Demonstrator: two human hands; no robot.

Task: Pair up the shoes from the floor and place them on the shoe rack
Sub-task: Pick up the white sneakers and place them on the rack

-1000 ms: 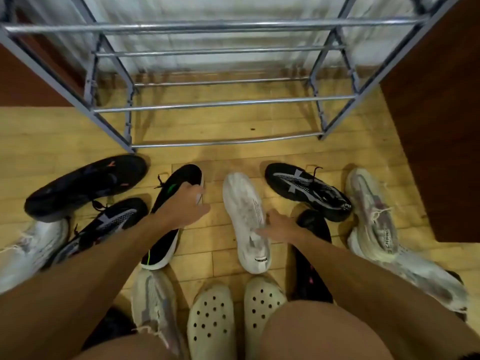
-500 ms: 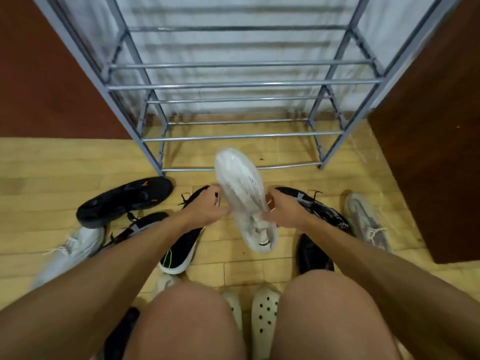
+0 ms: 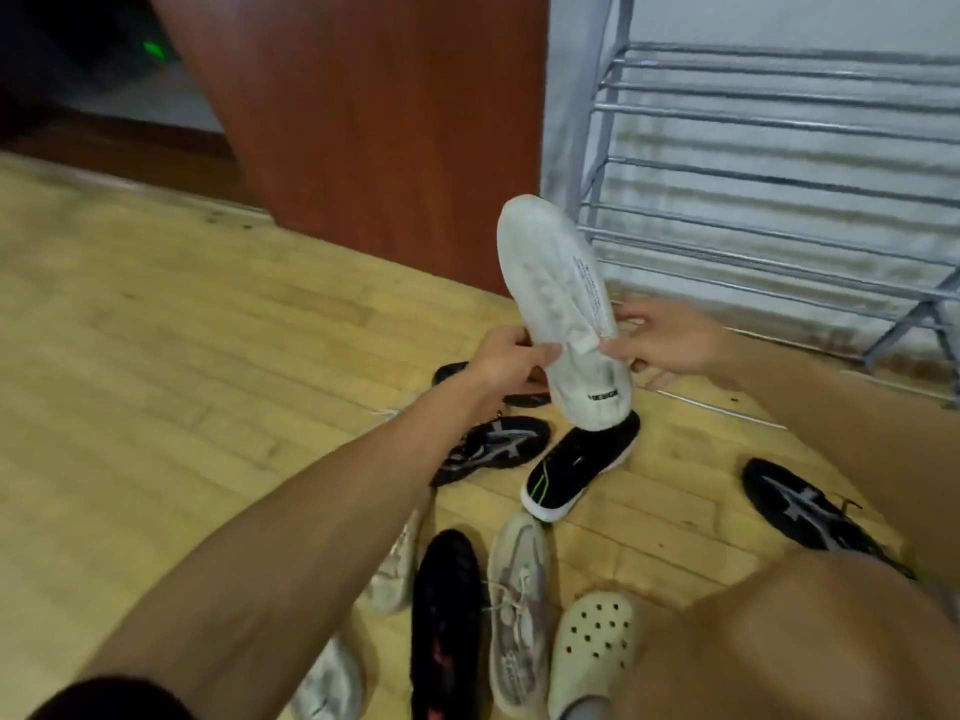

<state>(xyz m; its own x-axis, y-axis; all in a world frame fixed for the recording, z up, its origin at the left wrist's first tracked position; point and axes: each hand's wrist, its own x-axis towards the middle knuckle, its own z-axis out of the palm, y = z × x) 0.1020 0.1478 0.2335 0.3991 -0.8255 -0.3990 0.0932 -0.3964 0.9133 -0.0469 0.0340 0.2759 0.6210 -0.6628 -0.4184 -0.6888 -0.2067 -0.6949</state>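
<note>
A white shoe (image 3: 563, 314) is held up off the wooden floor (image 3: 156, 356), toe pointing up and away, with the left hand (image 3: 506, 358) and the right hand (image 3: 660, 345) each closed on one side of it near the heel, fingers curled around its edges. The shoe rack (image 3: 779, 200) stands behind it toward the floor's far right, and the rails in view carry no shoes, so I judge the task barely begun. Below lie a black shoe with a green stripe (image 3: 576, 465), two black shoes with grey markings (image 3: 493, 446) (image 3: 810, 506), a plain black shoe (image 3: 444, 615), a pale laced shoe (image 3: 519, 615) and a perforated clog (image 3: 592, 652), all unpaired.
</note>
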